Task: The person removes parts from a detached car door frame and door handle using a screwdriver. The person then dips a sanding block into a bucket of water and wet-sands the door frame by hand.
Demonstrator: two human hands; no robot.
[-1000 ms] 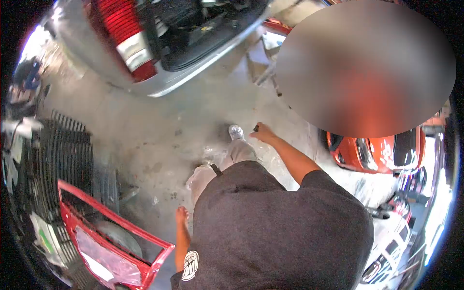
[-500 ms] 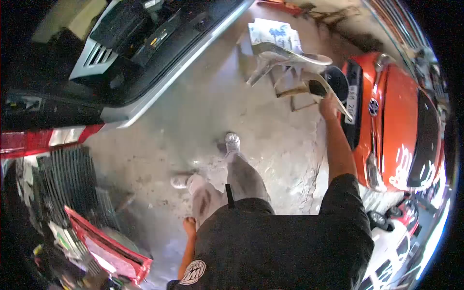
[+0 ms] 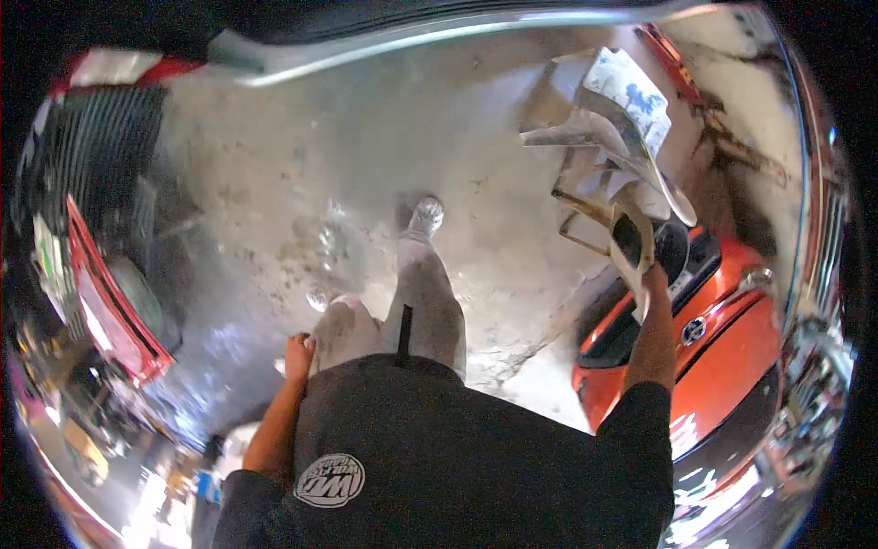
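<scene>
- Right hand (image 3: 652, 277) at the brown frame (image 3: 644, 224) beside the white chair (image 3: 631, 91); cannot tell if fingers grip.
- Left hand (image 3: 299, 355) well apart from the chair, fingers curled in.

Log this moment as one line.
left hand: beside leg, grip unclear | right hand: at beige frame, grip unclear | nearby: white chair, orange car

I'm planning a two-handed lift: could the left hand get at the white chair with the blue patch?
Probably not without a step: the left hand hangs beside the left thigh, with the legs and floor between it and the white chair.
</scene>
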